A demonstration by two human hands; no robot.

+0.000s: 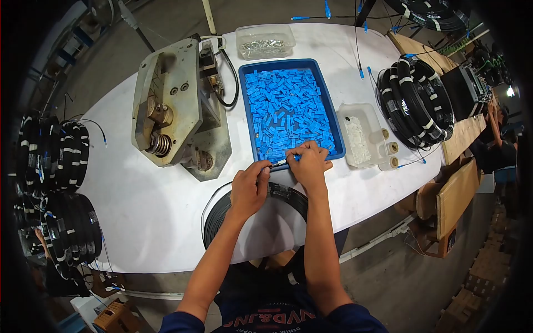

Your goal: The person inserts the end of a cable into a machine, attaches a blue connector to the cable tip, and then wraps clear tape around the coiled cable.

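Note:
My left hand (pixel 250 186) is closed, pinching a black cable near its end. A small light-coloured connector tip (pixel 280 163) sticks out to the right of those fingers. My right hand (pixel 308 167) is closed at the tip, with a small blue connector housing (pixel 297 157) partly hidden by its fingers. Both hands meet over the near edge of a blue tray (pixel 250 119), which holds many loose blue connector housings (pixel 286 102). Beneath my forearms lies a coil of black cable (pixel 216 219) on the white table.
A metal press (pixel 177 105) stands left of the tray. Clear plastic bins sit behind it (pixel 265 43) and at its right (pixel 358 139). Black cable coils lie on the right (pixel 416 102) and hang at the left (pixel 61 222). Another person (pixel 502 136) is at far right.

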